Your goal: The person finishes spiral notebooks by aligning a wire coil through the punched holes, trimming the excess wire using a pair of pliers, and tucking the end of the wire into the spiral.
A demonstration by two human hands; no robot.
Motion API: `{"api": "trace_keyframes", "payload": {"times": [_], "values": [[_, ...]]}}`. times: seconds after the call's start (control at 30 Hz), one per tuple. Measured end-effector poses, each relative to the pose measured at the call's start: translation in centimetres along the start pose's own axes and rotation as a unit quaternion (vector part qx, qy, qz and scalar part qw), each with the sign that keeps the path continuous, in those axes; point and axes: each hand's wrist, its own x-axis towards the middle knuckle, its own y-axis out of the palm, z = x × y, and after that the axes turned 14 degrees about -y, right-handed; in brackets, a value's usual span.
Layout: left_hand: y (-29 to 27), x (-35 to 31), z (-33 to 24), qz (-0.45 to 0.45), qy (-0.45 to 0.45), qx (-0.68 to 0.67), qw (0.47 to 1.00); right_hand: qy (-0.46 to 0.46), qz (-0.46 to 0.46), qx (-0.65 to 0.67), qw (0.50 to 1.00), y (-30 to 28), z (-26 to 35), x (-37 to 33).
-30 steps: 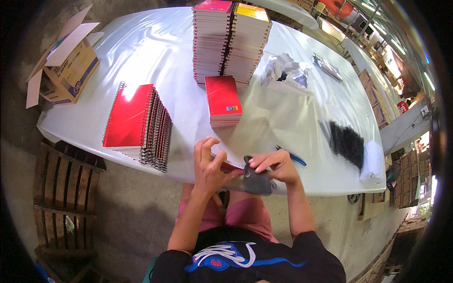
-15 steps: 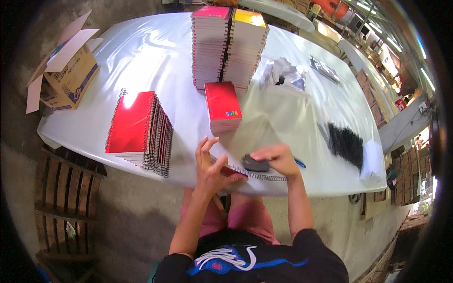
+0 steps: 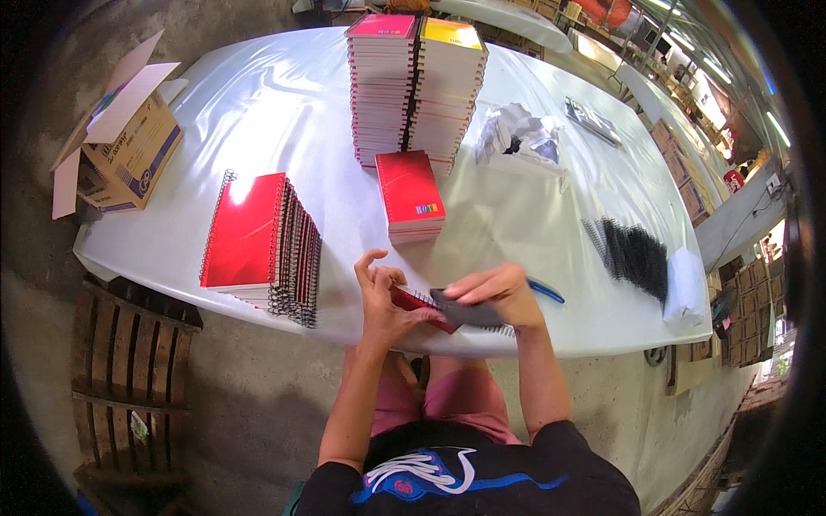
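At the near edge of the white surface [image 3: 284, 112] we grip a red notebook [image 3: 415, 303] with our left hand [image 3: 389, 303], while our right hand [image 3: 497, 292] is clamped on a dark strip [image 3: 469, 311] over its spiral edge. A red spiral-bound stack [image 3: 258, 236] lies left.

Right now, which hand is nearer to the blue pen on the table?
Right. The right hand lies just beside the blue pen; the left hand is farther away, beyond the right hand.
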Motion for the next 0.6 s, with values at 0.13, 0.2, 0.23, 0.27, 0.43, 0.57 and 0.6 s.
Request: {"api": "trace_keyframes", "payload": {"times": [0.13,0.2,0.23,0.27,0.43,0.57,0.6], "values": [[-0.7,-0.2,1.1,0.028,0.018,-0.027,0.999,0.113,-0.008,-0.196,0.974,0.0,-1.3,1.4],[-0.7,-0.1,1.3,0.039,0.016,-0.036,0.998,0.042,0.06,-0.152,0.986,0.9,-0.1,2.2],[-0.6,0.0,1.3,0.046,0.007,-0.047,0.998,0.01,0.09,-0.127,0.988,1.6,0.1,2.3],[-0.4,0.2,1.5,0.053,-0.003,-0.058,0.997,0.101,0.082,-0.181,0.975,1.9,-0.5,2.9],[-0.3,-0.1,2.0,0.088,-0.034,-0.067,0.993,0.087,-0.005,-0.043,0.995,1.4,-1.3,2.5],[0.0,0.3,1.9,0.047,0.086,-0.008,0.995,0.131,0.013,-0.161,0.978,1.6,-1.6,3.7],[-0.2,0.5,2.5,0.04,0.123,0.013,0.991,0.092,0.018,-0.121,0.988,2.4,-0.7,3.9]]}}
